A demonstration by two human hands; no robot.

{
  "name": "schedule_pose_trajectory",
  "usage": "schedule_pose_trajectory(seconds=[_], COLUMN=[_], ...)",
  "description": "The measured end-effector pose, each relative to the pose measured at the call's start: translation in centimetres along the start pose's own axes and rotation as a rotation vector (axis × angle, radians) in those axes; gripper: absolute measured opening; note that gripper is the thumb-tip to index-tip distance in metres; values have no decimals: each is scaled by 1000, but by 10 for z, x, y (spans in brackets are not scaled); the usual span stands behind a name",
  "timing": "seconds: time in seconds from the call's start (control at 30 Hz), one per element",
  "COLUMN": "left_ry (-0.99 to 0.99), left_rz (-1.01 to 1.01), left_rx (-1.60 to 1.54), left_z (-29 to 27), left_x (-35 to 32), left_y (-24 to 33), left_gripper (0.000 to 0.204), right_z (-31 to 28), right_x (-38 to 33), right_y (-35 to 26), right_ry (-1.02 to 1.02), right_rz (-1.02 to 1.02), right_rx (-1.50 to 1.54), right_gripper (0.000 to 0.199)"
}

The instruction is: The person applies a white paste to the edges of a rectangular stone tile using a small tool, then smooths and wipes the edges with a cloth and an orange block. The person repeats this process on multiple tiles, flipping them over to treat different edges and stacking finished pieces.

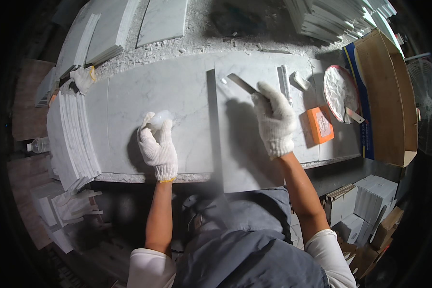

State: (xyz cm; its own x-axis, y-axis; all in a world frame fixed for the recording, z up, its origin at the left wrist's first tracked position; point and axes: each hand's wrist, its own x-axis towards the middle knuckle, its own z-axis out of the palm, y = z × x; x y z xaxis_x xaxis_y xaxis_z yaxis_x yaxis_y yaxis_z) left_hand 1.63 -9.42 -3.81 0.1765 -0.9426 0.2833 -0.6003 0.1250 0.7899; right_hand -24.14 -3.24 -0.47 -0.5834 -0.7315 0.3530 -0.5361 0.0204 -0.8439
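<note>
Your left hand (157, 146), gloved in white knit, is closed around a small pale translucent lump (159, 118), pressing it onto the left marble slab (177, 96). Your right hand (275, 120), also gloved, has its fingers wrapped around the handle end of a flat metal blade (241, 83) that lies on the right marble slab (254, 158), its tip pointing up and to the left. The 2 slabs lie side by side on the bench, with a dark straight strip (211, 120) running along the gap between them.

The lump looks light and probably slick, so keep it cupped in your fingers rather than pinched. The blade looks thin and stiff; hold it low at the handle, clear of the edge. The slabs look heavy, hard and brittle at the corners, so judge them as things to slide flat, not lift by 1 edge.

An orange block (320, 125) sits just right of your right hand, with a round white-smeared disc (340, 91) beyond it. Stacked white tile strips (69, 139) lie left of your left hand.
</note>
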Motion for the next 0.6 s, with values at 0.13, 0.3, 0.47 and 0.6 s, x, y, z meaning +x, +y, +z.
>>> schedule_pose_trajectory(seconds=[0.13,0.3,0.47,0.6], left_ry=[18,-12,-55,-94], left_rz=[4,121,-108,-89], left_rx=[-170,-455,-656,-551], left_z=[3,4,14,36], left_x=[-1,-1,-3,-7], left_y=[-5,-6,6,20], left_gripper=[43,52,45,50], right_z=[-40,-77,-85,-66], right_x=[-5,-34,-31,-3], right_y=[-13,-22,-17,-10], right_ry=[-177,-399,-448,-644], right_rz=[649,978,1032,740], right_rx=[615,961,792,672], right_gripper=[57,32,36,41])
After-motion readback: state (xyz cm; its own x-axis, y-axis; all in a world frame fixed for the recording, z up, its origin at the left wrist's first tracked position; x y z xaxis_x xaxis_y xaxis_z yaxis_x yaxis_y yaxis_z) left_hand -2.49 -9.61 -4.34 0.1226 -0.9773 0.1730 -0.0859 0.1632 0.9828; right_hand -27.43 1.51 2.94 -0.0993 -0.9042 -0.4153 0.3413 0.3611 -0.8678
